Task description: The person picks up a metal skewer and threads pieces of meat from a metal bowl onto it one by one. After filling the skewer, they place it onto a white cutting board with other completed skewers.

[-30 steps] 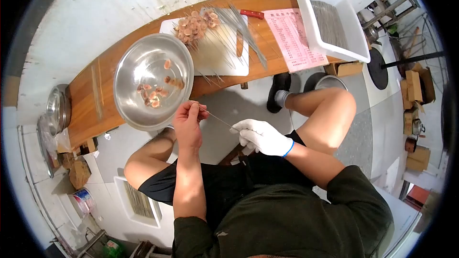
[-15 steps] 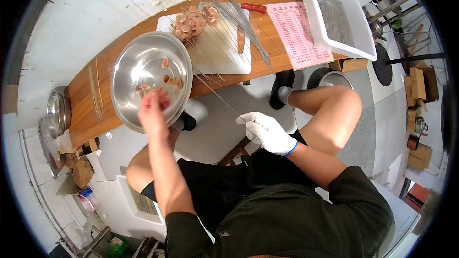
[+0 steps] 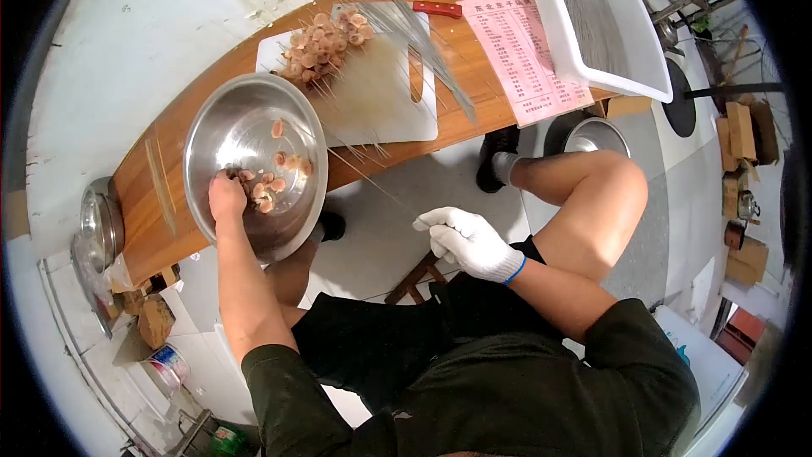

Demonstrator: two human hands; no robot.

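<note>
My bare left hand (image 3: 227, 196) is down inside a large steel bowl (image 3: 292, 110), fingers curled at its left side beside small round pinkish-brown pieces (image 3: 269, 186); what the fingertips hold is hidden. A white glove with a blue cuff covers my right hand (image 3: 461, 237), whose fingers are pinched on a thin metal skewer (image 3: 368, 176) slanting up left toward the bowl. Loaded skewers (image 3: 326, 46) are heaped on a white cutting board (image 3: 372, 101), their thin ends pointing down right.
Bare skewers (image 3: 436, 55), a red-handled knife (image 3: 438, 8) and a pink printed sheet (image 3: 529, 59) lie on the wooden table (image 3: 152, 203). A white bin (image 3: 622, 85) of skewers stands at right. Steel bowls (image 3: 101, 220) are at far left, another bowl (image 3: 596, 137) beyond my right knee.
My left hand has moved left and slightly up within the bowl, and the pieces there lie differently. The gloved right hand has stayed nearly in place. The whole view has shifted slightly.
</note>
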